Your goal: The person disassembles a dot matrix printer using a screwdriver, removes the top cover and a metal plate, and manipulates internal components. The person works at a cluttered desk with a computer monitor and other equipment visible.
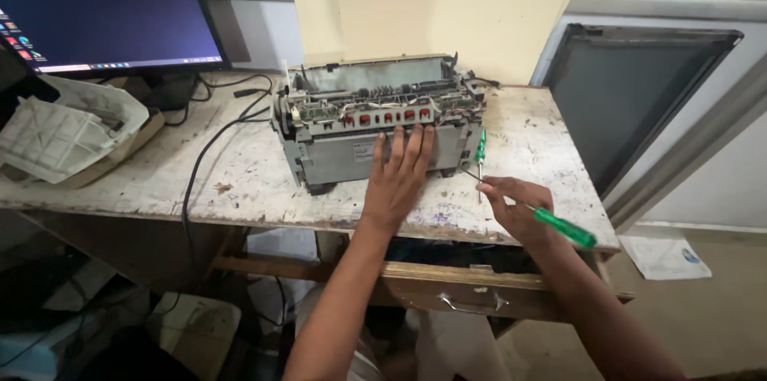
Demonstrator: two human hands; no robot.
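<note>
Fingers (pixel 407 149) of the left hand (pixel 395 181) lie spread flat against the grey printer (pixel 375 121) at mid-desk. The right hand (pixel 515 205) is closed around a green-handled screwdriver (pixel 551 221), its tip near the printer's lower right corner. A second screwdriver (pixel 480 153) lies alongside on the scuffed, paint-worn desk (pixel 240 181).

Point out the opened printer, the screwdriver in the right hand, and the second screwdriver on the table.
opened printer (pixel 335 153), head view, on its grey front panel.
held screwdriver (pixel 566 229), head view, on its green handle.
second screwdriver (pixel 481 146), head view, on its green handle beside the printer.
</note>
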